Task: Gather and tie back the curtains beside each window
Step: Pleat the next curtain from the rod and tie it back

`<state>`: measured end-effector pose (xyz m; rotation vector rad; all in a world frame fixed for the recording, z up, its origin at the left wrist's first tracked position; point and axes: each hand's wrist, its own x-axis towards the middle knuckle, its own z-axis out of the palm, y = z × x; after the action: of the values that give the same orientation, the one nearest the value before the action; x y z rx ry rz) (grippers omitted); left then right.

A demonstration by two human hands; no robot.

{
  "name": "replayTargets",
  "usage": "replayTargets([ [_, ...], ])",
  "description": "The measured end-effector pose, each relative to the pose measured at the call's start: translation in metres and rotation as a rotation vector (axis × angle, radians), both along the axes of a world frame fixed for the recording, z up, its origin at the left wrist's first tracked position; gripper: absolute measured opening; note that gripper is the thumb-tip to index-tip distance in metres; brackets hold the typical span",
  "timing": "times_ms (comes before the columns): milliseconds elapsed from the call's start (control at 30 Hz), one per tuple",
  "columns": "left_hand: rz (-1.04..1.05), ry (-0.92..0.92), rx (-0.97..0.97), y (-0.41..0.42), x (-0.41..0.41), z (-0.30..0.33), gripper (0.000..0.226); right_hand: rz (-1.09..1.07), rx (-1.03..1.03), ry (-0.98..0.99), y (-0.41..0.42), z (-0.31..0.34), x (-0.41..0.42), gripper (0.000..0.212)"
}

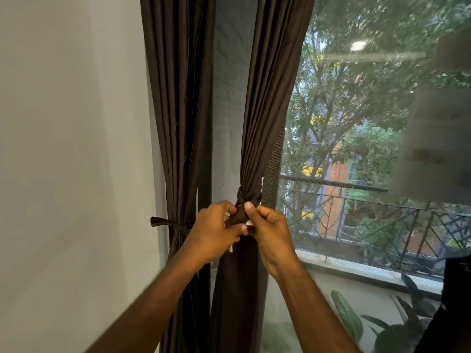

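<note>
both the left hand (216,231) and right hand (267,233) pinch the soft, limp tie band (238,217) cinching the gathered curtain (257,138), best gripped at its loose ends.

Both bare forearms reached up and forward from the bottom of the head view, converging at mid-frame. The left hand (212,231) was raised with its back toward the camera, fingers curled inward and thumb pointing toward the other hand. The right hand (270,231) met it just beside, knuckles almost touching, its thumb upright with the nail showing and its fingers folded in a pinch. Both wrists were bent slightly inward. What each hand pinched lay partly hidden between the fingers.
</note>
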<state>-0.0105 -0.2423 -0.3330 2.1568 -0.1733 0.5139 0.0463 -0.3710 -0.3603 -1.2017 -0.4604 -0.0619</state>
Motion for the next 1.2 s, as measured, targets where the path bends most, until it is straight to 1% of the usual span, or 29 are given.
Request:
replayTargets([
  [33, -0.006, 0.016, -0.021, 0.0, 0.001, -0.002, 0.004, -0.003, -0.02, -0.029, -0.001, -0.001, 0.0, 0.028],
  [100, -0.002, 0.024, -0.052, 0.008, 0.007, -0.002, 0.017, 0.009, -0.067, -0.104, -0.004, -0.006, 0.0, 0.02],
  [133, 0.007, 0.029, -0.032, 0.012, 0.009, 0.001, 0.021, 0.017, -0.092, -0.137, -0.006, -0.008, 0.0, 0.016],
  [200, -0.014, 0.034, -0.017, 0.018, 0.01, 0.009, 0.027, -0.004, -0.138, -0.187, -0.009, -0.017, 0.001, 0.016],
  [233, -0.06, 0.034, -0.069, 0.017, 0.011, 0.013, 0.029, -0.038, -0.166, -0.216, -0.01, -0.022, 0.001, 0.018],
  [267, -0.116, 0.018, -0.136, 0.013, 0.01, 0.018, 0.03, -0.077, -0.199, -0.259, -0.01, -0.027, 0.001, 0.018],
  [333, -0.189, -0.104, -0.159, 0.003, 0.011, 0.022, 0.03, -0.123, -0.262, -0.356, -0.007, -0.038, -0.004, 0.016],
  [400, -0.214, -0.238, -0.023, -0.004, 0.017, 0.018, 0.027, -0.142, -0.318, -0.435, -0.006, -0.044, -0.011, 0.02],
  [467, -0.184, -0.291, 0.209, -0.003, 0.024, 0.012, 0.03, -0.182, -0.374, -0.529, -0.013, -0.041, -0.016, 0.016],
  [500, -0.165, -0.304, 0.292, 0.0, 0.027, 0.01, 0.032, -0.219, -0.4, -0.578, -0.019, -0.037, -0.017, 0.014],
  [567, -0.163, -0.304, 0.343, 0.005, 0.029, 0.007, 0.036, -0.339, -0.431, -0.703, -0.033, -0.024, -0.018, 0.016],
  [633, -0.195, -0.313, 0.309, 0.007, 0.029, 0.007, 0.039, -0.445, -0.435, -0.814, -0.045, -0.007, -0.015, 0.022],
  [767, -0.247, -0.386, 0.319, 0.0, 0.028, 0.006, 0.033, -0.434, -0.41, -0.829, -0.053, 0.019, -0.005, 0.014],
  [867, -0.221, -0.434, 0.261, -0.004, 0.03, 0.002, 0.042, -0.382, -0.418, -0.802, -0.049, 0.024, -0.006, 0.012],
  [900, -0.208, -0.446, 0.227, -0.005, 0.03, 0.0, 0.043, -0.372, -0.421, -0.789, -0.049, 0.025, -0.007, 0.014],
  [933, -0.193, -0.457, 0.181, -0.007, 0.03, -0.003, 0.045, -0.358, -0.424, -0.778, -0.049, 0.025, -0.007, 0.022],
  [1033, -0.138, -0.455, -0.005, -0.008, 0.034, -0.008, 0.049, -0.338, -0.463, -0.725, -0.048, 0.02, -0.005, 0.059],
  [1067, -0.117, -0.456, -0.047, -0.008, 0.036, -0.009, 0.051, -0.353, -0.473, -0.722, -0.046, 0.016, -0.003, 0.067],
  [1133, -0.072, -0.471, -0.071, -0.009, 0.038, -0.009, 0.053, -0.399, -0.473, -0.754, -0.042, 0.009, 0.002, 0.07],
  [1200, -0.042, -0.504, -0.056, -0.011, 0.036, -0.007, 0.048, -0.469, -0.454, -0.811, -0.038, 0.005, 0.004, 0.061],
])
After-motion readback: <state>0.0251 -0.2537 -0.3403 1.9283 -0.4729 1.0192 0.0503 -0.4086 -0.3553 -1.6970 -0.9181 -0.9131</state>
